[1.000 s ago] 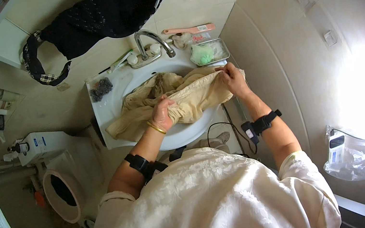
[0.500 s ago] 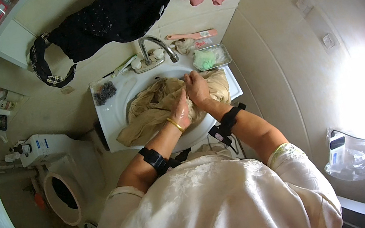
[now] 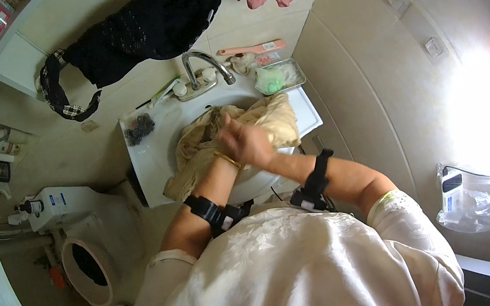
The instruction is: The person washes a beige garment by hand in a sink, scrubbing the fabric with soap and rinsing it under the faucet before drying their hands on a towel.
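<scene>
We see the beige cloth (image 3: 278,118) heaped in the white washbasin (image 3: 157,158), its left end reaching the front left rim and its right part spreading toward the right side. We judge it to be soft and limp, without stiffness of its own, and not fragile. It is probably wet, and so heavier than its thin folds suggest, and perhaps somewhat slippery. In our opinion, the better hold is a thick gathered bunch near the middle, with the whole palm; a pinch at one edge would leave most of the weight hanging.

Over this middle part are both hands, crossed close together. The right hand (image 3: 249,144) is blurred and lies above the left hand (image 3: 225,135), which is mostly covered. We cannot tell if either one is closed on a fold or only resting upon it. On the left wrist there is a gold bracelet (image 3: 228,158).

Behind the cloth stands the chrome faucet (image 3: 190,71); at the basin's left corner lies a dark scouring pad (image 3: 140,129), and at the right a metal tray (image 3: 301,72).
</scene>
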`<state>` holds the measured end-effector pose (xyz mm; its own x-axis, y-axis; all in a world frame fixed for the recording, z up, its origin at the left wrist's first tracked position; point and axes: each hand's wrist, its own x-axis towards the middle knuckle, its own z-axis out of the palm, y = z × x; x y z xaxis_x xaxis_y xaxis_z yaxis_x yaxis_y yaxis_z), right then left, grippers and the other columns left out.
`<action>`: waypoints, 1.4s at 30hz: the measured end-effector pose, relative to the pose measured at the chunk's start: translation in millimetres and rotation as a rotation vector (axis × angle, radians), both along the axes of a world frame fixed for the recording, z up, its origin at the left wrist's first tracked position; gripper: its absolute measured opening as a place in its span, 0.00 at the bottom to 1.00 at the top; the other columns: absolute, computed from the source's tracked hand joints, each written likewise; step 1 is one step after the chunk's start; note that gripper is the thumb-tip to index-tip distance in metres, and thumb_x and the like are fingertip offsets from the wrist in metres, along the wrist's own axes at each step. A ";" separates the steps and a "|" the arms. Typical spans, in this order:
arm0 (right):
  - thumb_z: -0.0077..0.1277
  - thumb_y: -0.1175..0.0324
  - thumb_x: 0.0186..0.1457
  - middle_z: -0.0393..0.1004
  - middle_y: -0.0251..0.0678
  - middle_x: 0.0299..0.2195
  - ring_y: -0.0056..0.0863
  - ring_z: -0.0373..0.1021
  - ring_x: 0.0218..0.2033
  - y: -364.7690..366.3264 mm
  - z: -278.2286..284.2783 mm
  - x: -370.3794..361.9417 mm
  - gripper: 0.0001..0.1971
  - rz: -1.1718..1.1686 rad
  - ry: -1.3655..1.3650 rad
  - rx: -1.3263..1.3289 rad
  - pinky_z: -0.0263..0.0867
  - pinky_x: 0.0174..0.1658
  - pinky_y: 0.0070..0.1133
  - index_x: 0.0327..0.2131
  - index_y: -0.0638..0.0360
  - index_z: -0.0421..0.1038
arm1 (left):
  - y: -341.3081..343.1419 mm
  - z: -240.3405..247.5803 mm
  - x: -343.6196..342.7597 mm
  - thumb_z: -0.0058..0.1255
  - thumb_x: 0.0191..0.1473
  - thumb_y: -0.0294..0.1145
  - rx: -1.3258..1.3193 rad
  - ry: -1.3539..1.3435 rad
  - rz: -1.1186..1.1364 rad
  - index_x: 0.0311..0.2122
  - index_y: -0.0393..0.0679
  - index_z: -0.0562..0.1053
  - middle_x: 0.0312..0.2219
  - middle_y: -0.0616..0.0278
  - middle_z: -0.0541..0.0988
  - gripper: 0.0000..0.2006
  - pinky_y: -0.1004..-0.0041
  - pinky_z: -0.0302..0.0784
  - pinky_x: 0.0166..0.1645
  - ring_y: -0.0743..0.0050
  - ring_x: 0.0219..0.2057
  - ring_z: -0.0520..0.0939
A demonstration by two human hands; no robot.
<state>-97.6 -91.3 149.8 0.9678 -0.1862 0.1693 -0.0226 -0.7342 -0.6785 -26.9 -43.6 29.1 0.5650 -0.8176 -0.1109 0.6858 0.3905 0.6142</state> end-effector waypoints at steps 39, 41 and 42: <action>0.41 0.62 0.52 0.69 0.51 0.27 0.45 0.68 0.27 -62.6 18.9 29.9 0.12 -0.300 0.200 -0.056 0.63 0.29 0.35 0.31 0.62 0.65 | -20.3 90.2 -29.1 0.36 0.55 0.44 0.200 0.261 0.023 0.50 0.41 0.62 0.44 0.58 0.69 0.21 0.68 0.69 0.47 0.68 0.45 0.70; 0.41 0.60 0.52 0.69 0.51 0.24 0.47 0.67 0.24 -44.7 17.5 15.9 0.13 -0.217 0.021 -0.074 0.63 0.29 0.36 0.31 0.61 0.65 | -17.6 87.3 -18.6 0.38 0.55 0.46 0.222 0.306 0.127 0.44 0.42 0.66 0.37 0.60 0.72 0.19 0.71 0.71 0.42 0.70 0.39 0.73; 0.41 0.60 0.52 0.69 0.50 0.23 0.47 0.67 0.24 -13.5 11.0 3.6 0.13 -0.103 -0.011 -0.252 0.63 0.28 0.36 0.31 0.61 0.66 | 0.9 48.5 3.4 0.38 0.55 0.46 -0.056 0.274 0.018 0.39 0.43 0.67 0.30 0.62 0.72 0.17 0.74 0.70 0.37 0.72 0.32 0.73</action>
<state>-94.0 -104.8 160.8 0.9438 -0.2346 0.2329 -0.1000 -0.8740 -0.4755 -23.5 -42.7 77.5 0.5343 -0.8170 -0.2170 0.8162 0.4319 0.3837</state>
